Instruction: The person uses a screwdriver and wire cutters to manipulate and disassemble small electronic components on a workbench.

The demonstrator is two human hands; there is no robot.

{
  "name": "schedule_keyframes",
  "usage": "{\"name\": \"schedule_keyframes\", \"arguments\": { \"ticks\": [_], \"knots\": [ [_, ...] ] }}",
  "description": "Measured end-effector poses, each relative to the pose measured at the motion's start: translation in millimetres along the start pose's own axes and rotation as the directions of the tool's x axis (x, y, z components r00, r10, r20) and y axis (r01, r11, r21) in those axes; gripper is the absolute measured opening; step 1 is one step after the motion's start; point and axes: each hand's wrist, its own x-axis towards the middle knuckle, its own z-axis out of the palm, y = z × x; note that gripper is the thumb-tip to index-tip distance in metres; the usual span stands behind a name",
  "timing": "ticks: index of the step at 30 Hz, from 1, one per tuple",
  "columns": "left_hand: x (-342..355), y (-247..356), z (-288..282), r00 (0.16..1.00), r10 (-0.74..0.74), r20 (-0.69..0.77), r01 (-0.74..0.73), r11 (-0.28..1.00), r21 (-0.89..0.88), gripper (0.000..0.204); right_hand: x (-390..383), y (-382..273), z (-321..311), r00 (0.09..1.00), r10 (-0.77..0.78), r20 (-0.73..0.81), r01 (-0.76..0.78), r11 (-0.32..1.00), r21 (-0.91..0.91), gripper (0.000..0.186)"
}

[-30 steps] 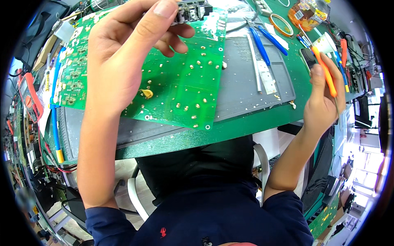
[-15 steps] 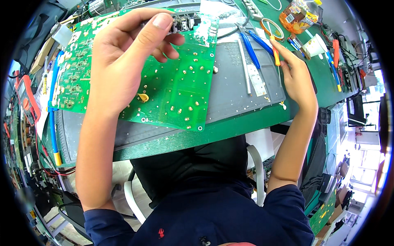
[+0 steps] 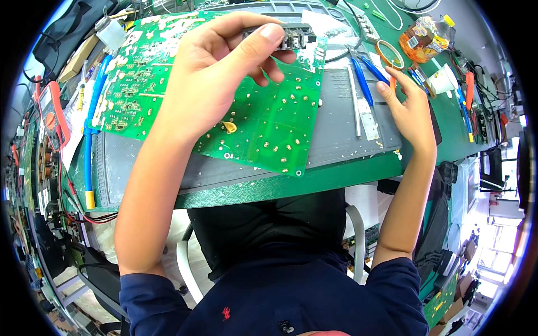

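Observation:
In my left hand (image 3: 224, 73) a small black electronic part (image 3: 295, 37) with metal contacts is pinched between thumb and fingers. It is held over the far part of a large green circuit board (image 3: 274, 123), which lies on a grey work mat. A yellowish blob (image 3: 229, 127) sits on the board near my left wrist. At the right of the mat, my right hand (image 3: 412, 109) has thumb and fingers closed on an orange-handled screwdriver (image 3: 392, 84), mostly hidden by the hand. Just left of it lie blue-handled pliers (image 3: 363, 81).
A metal rod (image 3: 355, 103) and a pale strip (image 3: 369, 124) lie on the grey mat (image 3: 330, 145). Beyond are a tape roll (image 3: 389, 54), a drink bottle (image 3: 427, 39) and a white cup (image 3: 443, 79). A red multimeter (image 3: 53, 117) and blue tube (image 3: 92, 134) stand left.
The whole view has shifted, so the bench sits farther right. My left hand, still holding the black part, has moved slightly right over the board. My right thumb and fingers have closed around the orange handle.

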Motion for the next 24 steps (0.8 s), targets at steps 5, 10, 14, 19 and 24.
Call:
{"name": "schedule_keyframes", "arguments": {
  "ticks": [5,10,14,19,24],
  "knots": [
    [0,0,-1,1.0,0.016,0.013,-0.016,1.0,-0.012,0.032,-3,7,0,0.992,-0.123,0.013,0.122,0.992,0.03,0.049],
    [1,-2,1,1.0,0.018,0.0,-0.018,1.0,-0.013,0.031,-4,27,-6,0.993,-0.083,0.088,0.064,0.977,0.203,0.045],
    [1,-2,1,1.0,0.01,0.007,-0.01,1.0,-0.019,0.031,-4,21,-15,0.994,0.038,0.104,-0.061,0.972,0.226,0.043],
    [2,-3,1,1.0,0.013,0.016,-0.013,1.0,-0.009,0.031,-3,24,-18,0.993,0.064,0.1,-0.085,0.97,0.229,0.039],
    [2,-3,-1,1.0,0.002,0.001,-0.002,0.998,-0.066,0.028,-6,35,-18,0.985,0.072,0.16,-0.123,0.932,0.34,0.033]
  ]
}}
